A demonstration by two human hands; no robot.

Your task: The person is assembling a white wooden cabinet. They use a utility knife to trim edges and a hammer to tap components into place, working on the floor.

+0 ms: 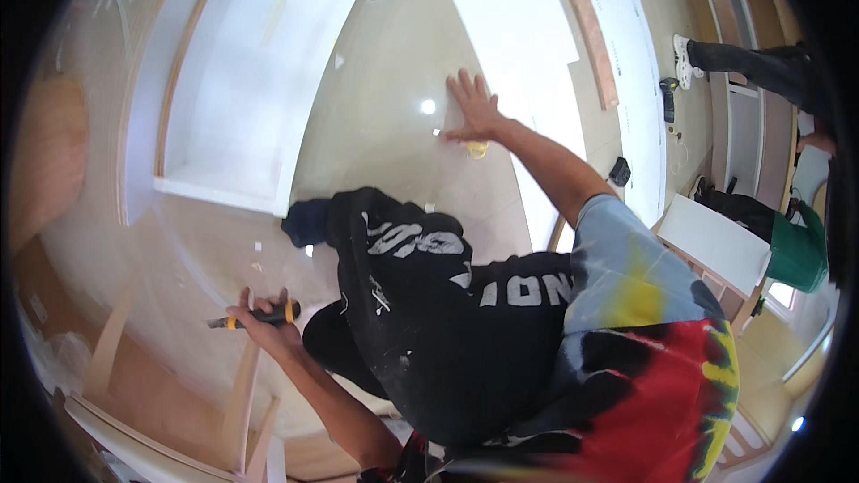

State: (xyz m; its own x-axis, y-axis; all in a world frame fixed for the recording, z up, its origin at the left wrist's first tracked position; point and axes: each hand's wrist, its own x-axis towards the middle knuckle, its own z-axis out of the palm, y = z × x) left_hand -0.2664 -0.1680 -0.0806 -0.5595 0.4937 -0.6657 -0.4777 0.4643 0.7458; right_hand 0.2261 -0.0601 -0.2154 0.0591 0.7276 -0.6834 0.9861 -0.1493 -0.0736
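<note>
One black-and-orange handled tool (268,314) sits gripped in my left hand (268,331), near the edge of a shallow white box (219,197); a wedge of glossy beige floor (385,107) gives room, then my right hand (476,116), fingers spread open near the edge of a long white panel (514,27).

Plastic tool handle (283,312), smooth glossy floor (380,98)

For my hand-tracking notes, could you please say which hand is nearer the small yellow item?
Right: the right hand is spread close beside the small yellow item; the left hand is farther off, toward lower left, holding a black-and-yellow tool.
</note>
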